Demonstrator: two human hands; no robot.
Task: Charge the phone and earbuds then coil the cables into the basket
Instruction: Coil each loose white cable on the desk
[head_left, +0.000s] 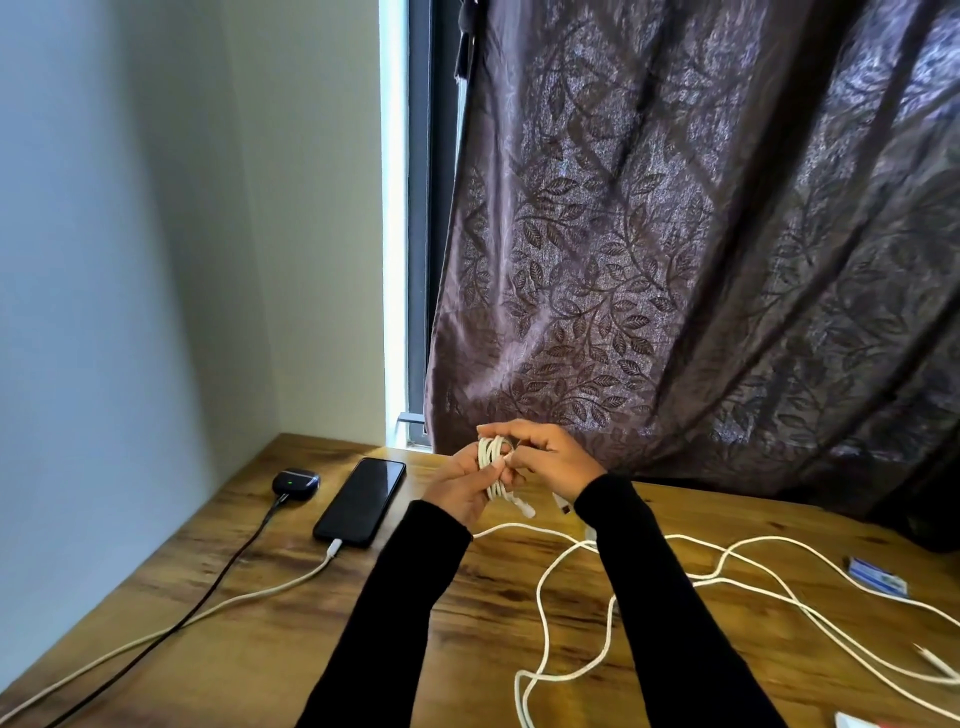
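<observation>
The wooden table (322, 649) is filling the lower half of the view, and a patterned curtain (701, 234) is hanging down to its far edge from about 12 to 3 o'clock.

The biggest risk is lying on the table itself: several loose white cables (727, 577) are crossing one another between 3 and 5 o'clock, and they are running under the right sleeve. If the person is pulling one end to coil it next, it is likely dragging the others and making a knot, or pushing the small blue and white box (878, 576) at 3 o'clock off the table.

The second risk is at 9 o'clock. The phone (362, 500) is lying flat with a white charging cable (270, 590) plugged in at its near end, and the black earbuds case (295, 482) just beside it is showing a green light, with a black cable (228, 566) in it. These two cables are crossing near 8 o'clock, and a careless sleeve is able to unplug them.

The smallest thing is the white coil (494, 467) at the centre. The left hand (460, 488) is closing its fingers around the loops, and the right hand (545, 462) is pinching the top of the bundle. A free plug is hanging under the coil, so the loops are probably springing open if the hold is getting weak.

The basket is not showing anywhere in this view, so I cannot tell where the coil is going.
</observation>
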